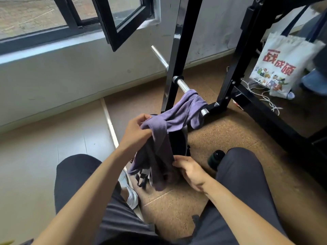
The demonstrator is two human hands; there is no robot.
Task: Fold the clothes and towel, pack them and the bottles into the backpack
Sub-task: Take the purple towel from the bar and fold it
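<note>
Black-framed window (44, 34), one sash (123, 15) open; white wall (70, 71) below. Floor: pale boards (35, 138) left, brown cork mat (221, 131) right. Black steel rack (182, 50), chrome bar (182, 84), printed tote bag (283, 64), white cables (269, 100).

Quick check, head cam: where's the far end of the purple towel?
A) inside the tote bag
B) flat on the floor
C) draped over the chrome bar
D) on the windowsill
C: the far end of the purple towel hangs over the chrome bar of the black rack, while the left hand and right hand grip its near part.
</note>
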